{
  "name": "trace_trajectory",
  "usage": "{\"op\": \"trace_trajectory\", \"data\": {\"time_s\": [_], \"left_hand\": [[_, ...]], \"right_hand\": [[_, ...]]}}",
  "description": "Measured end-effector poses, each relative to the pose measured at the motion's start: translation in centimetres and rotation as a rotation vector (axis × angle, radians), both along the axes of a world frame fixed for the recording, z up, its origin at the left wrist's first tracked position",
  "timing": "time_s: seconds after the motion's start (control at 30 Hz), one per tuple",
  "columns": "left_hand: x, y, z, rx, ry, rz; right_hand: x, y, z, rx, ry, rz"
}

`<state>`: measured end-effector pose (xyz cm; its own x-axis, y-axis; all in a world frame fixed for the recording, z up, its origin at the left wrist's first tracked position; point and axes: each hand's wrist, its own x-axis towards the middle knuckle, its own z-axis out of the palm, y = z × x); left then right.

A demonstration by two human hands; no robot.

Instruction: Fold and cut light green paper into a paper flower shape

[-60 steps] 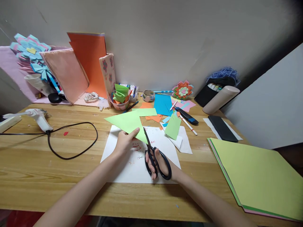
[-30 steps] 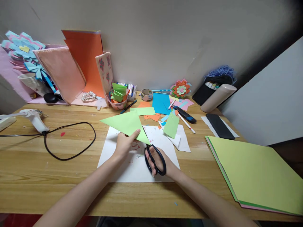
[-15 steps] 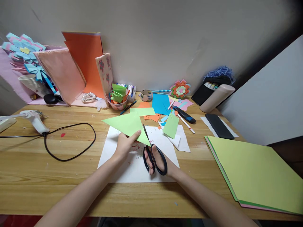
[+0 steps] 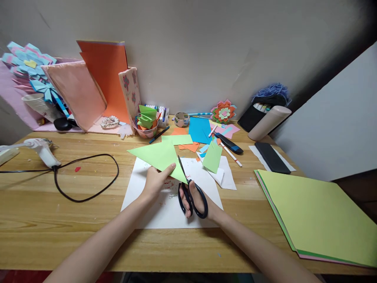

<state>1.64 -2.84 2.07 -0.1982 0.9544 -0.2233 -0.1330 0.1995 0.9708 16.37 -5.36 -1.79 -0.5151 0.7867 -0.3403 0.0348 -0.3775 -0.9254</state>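
My left hand (image 4: pixel 156 180) pinches a light green piece of paper (image 4: pixel 156 155), thumb on top and the other fingers beneath. The paper is held above a white sheet (image 4: pixel 141 214) marked with small coloured specks; one pointed corner reaches to the left. Black-handled scissors (image 4: pixel 202 202) are in my right hand (image 4: pixel 197 198), with thumb and fingers through the loops. Their blades point up and away, lying at the right edge of the green paper. The lower blade is hidden by the paper, so I cannot tell how far the blades are apart.
Behind lie paper scraps, a blue sheet (image 4: pixel 200 129), a box cutter (image 4: pixel 229 143), markers and a tape roll (image 4: pixel 182 119). A scrap cup (image 4: pixel 147 129) stands left of them. At right are a phone (image 4: pixel 272 157) and a coloured paper stack (image 4: pixel 318 216); at left, a looped black cable (image 4: pixel 85 200).
Almost nothing differs. Both hands, the green paper and the scissors keep their places; the whole view has shifted very slightly.
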Motion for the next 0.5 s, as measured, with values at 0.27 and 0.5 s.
{"op": "trace_trajectory", "data": {"time_s": [0.27, 0.5], "left_hand": [[0.07, -0.04, -0.14, -0.002, 0.010, 0.021], [0.09, 0.15, -0.28, 0.004, -0.035, -0.038]], "right_hand": [[-0.20, 0.16, 0.20, -0.003, -0.038, -0.009], [0.18, 0.51, 0.63, 0.097, -0.042, -0.156]]}}
